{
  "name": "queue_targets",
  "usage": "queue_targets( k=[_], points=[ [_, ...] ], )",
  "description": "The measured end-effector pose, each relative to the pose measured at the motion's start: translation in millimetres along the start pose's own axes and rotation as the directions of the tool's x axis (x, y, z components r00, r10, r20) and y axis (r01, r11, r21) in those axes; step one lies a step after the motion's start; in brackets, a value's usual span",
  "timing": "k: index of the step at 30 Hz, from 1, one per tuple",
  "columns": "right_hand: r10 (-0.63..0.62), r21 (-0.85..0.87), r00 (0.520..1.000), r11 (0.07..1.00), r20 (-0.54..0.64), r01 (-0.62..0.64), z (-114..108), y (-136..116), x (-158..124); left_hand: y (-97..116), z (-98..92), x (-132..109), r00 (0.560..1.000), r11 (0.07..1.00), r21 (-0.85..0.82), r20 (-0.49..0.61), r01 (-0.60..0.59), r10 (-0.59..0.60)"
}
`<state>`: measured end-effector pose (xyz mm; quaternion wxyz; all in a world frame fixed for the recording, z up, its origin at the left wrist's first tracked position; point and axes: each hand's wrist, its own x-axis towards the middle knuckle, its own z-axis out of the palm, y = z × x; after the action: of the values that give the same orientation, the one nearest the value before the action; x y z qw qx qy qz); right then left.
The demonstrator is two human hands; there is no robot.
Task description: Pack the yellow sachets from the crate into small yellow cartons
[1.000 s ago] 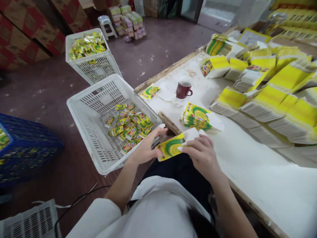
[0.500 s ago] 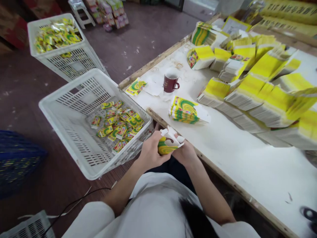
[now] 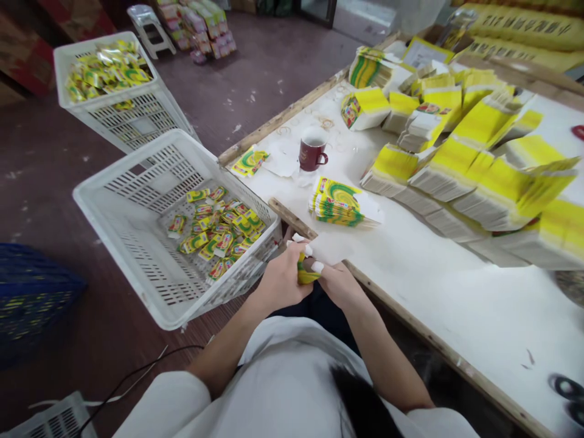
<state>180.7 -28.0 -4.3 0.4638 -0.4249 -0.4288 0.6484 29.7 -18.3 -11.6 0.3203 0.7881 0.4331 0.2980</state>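
Both of my hands are closed around a small yellow-and-green cardboard box [image 3: 306, 275] just off the table's front edge. My left hand [image 3: 285, 277] grips its left side, and my right hand [image 3: 340, 285] presses at its right and top. White coverings sit on some fingertips. A white flap [image 3: 333, 248] of card stands out above the fingers; much of the box is hidden by them. Beyond my hands, a fanned stack of flat printed cartons [image 3: 340, 198] lies on the table [image 3: 438, 298]. To the left, a white plastic crate [image 3: 177, 298] holds several folded small boxes [image 3: 223, 240].
A dark red mug [image 3: 311, 155] and a flat carton piece [image 3: 250, 161] are on the table. Many bundled cartons [image 3: 474, 158] fill its far right. Another crate [image 3: 104, 103] with small boxes stands behind the near one. A blue basket [image 3: 36, 298] is at the far left.
My hands have closed further over the box, so less of its printed side and open end shows. The white flap now points up and to the right.
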Motion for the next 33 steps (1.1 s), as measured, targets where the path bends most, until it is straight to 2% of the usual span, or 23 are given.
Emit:
queue_targets(
  k=[3,7,10,12,14,19,21,23,25,28,33],
  points=[
    [-0.086,-0.182,0.995,0.979,0.051,0.094,-2.7,8.2,-5.4,0.4,-3.8,1.8,0.993,0.993,-0.059,0.064,0.103,-0.099],
    [-0.208,-0.529,0.976,0.822,0.065,0.210,-7.5,15.2,-8.7,-3.1,-1.4,5.8,0.978,0.981,-0.062,0.109,0.185,-0.177],
    [-0.324,-0.613,0.946,0.746,0.007,0.260,-14.4,21.3,-4.0,-8.1,3.0,6.6,0.991,0.991,0.019,-0.024,0.134,-0.133],
    [-0.385,-0.635,0.919,0.731,-0.083,0.249,-20.8,25.8,-0.3,-11.8,2.0,4.9,0.981,0.988,0.082,-0.152,0.132,-0.119],
    [-0.428,-0.682,0.897,0.690,-0.112,0.244,-26.6,29.0,2.1,-14.9,-3.1,2.1,0.964,0.981,0.103,-0.227,0.167,-0.140],
    [-0.416,-0.803,0.897,0.478,0.149,0.355,-33.6,25.7,3.7,-18.7,-18.1,-3.0,0.947,0.987,0.014,-0.284,0.161,-0.151],
    [-0.419,-0.811,0.885,0.436,0.201,0.391,-36.8,21.6,4.5,-18.4,-19.6,-3.4,0.935,0.977,-0.108,-0.287,0.186,-0.210],
    [-0.430,-0.813,0.877,0.418,0.216,0.405,-41.4,18.6,4.8,-17.5,-19.0,-3.4,0.909,0.914,-0.324,-0.254,0.242,-0.331],
    [-0.417,-0.814,0.881,0.416,0.225,0.405,-46.0,17.5,3.9,-16.4,-17.9,-3.2,0.875,0.801,-0.515,-0.181,0.304,-0.448],
    [-0.384,-0.815,0.894,0.426,0.231,0.393,-49.2,18.1,0.8,-15.8,-16.2,-2.8,0.850,0.704,-0.622,-0.114,0.342,-0.514],
    [-0.383,-0.789,0.887,0.445,0.260,0.423,-47.4,12.1,-1.1,-18.6,-6.9,-2.3,0.812,0.544,-0.787,-0.098,0.290,-0.575]
  ],
)
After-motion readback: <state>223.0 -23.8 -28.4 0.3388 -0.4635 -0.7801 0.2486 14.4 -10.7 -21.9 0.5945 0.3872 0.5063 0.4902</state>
